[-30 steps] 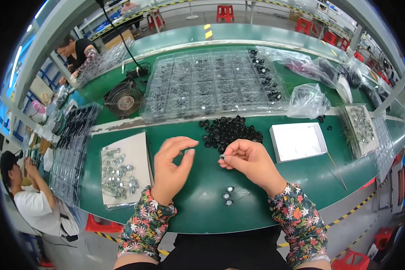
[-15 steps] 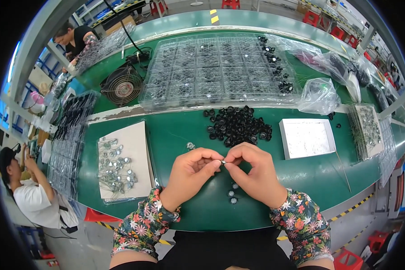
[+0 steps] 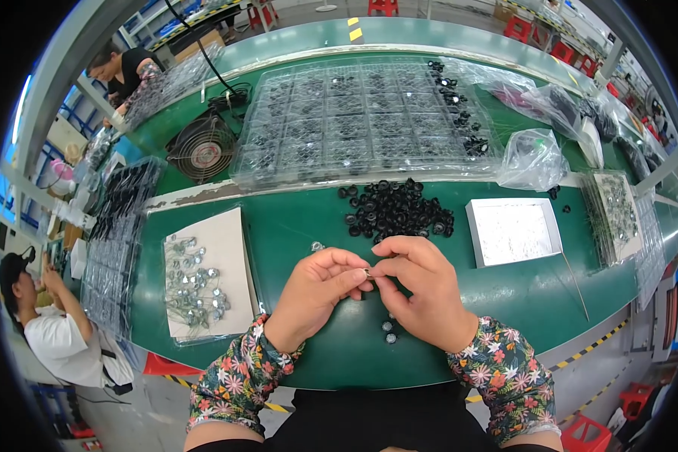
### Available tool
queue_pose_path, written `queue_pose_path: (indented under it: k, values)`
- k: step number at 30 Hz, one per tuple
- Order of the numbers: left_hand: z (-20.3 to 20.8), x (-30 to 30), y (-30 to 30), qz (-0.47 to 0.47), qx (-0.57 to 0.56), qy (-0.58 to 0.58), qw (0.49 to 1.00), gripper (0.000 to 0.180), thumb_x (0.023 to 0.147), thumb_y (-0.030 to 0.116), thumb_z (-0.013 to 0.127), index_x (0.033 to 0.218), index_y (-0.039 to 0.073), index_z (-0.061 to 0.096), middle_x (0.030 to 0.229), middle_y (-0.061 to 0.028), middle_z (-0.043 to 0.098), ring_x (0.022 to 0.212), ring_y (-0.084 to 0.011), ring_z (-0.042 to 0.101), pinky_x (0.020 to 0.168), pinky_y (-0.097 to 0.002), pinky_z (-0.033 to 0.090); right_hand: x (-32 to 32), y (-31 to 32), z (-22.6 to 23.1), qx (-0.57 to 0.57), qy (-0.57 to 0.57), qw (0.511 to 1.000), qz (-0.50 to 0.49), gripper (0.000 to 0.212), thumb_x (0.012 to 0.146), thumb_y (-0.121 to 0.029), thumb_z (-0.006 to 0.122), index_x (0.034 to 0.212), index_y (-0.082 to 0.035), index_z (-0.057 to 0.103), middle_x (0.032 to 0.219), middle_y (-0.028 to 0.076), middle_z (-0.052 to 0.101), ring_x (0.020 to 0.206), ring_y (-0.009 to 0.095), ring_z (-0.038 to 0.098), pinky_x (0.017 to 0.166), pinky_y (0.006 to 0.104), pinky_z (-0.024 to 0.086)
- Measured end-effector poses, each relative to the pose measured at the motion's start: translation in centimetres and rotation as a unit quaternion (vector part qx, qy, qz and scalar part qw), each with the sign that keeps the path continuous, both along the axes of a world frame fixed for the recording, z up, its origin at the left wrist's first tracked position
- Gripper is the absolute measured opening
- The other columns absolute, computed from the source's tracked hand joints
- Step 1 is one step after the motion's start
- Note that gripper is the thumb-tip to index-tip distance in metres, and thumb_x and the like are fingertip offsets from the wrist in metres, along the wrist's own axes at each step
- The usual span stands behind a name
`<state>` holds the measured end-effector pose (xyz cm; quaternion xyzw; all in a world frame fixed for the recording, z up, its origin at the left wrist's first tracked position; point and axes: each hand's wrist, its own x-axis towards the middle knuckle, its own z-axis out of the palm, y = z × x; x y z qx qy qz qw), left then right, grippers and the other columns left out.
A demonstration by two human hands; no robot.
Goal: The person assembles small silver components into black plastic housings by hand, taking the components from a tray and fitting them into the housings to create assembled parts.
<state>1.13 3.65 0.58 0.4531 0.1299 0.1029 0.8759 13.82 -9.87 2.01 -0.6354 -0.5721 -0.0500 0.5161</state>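
Observation:
My left hand and my right hand meet above the front middle of the green bench. The fingertips of both are pinched on one small shiny part, mostly covered by the fingers, so its exact kind is hidden. Just beyond them lies a heap of round black caps. A small silvery round piece rests past my left hand. Two similar pieces lie by my right wrist. To the left, several silvery parts with thin wires are spread over a beige board.
A shallow white box stands right of the heap, a thin rod by its corner. Behind are clear compartment trays, a black fan and a clear plastic bag. Two people work at the left.
My right hand's fingers have shifted slightly left and curled differently around the small part. The left fingers have closed in more beneath it. The things on the bench stay put.

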Motion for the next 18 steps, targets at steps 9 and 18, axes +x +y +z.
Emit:
queue_pose_path:
  k: [9,18]
  values:
    - [-0.03,0.04,-0.06,0.015,0.010,0.012,1.000,0.010,0.091,0.005,0.062,0.099,0.000,0.061,0.091,-0.0082,0.066,0.081,-0.0136,0.064,0.068,-0.0240,0.051,0.21,0.02,0.37,-0.002,-0.035,0.999,-0.002,0.017,0.067,0.006,0.070,0.079,-0.003,0.061,0.101,0.009,0.062,0.082,0.024,0.060,0.066,0.0322,0.050]
    - [0.19,0.02,-0.26,0.022,0.040,0.019,0.999,0.009,0.089,0.004,0.063,0.097,-0.001,0.061,0.088,-0.0086,0.067,0.079,-0.0129,0.064,0.068,-0.0233,0.052,0.12,0.00,0.32,-0.001,-0.027,1.000,0.003,0.016,0.067,0.006,0.068,0.078,-0.002,0.060,0.101,0.009,0.062,0.086,0.027,0.061,0.068,0.0340,0.051]
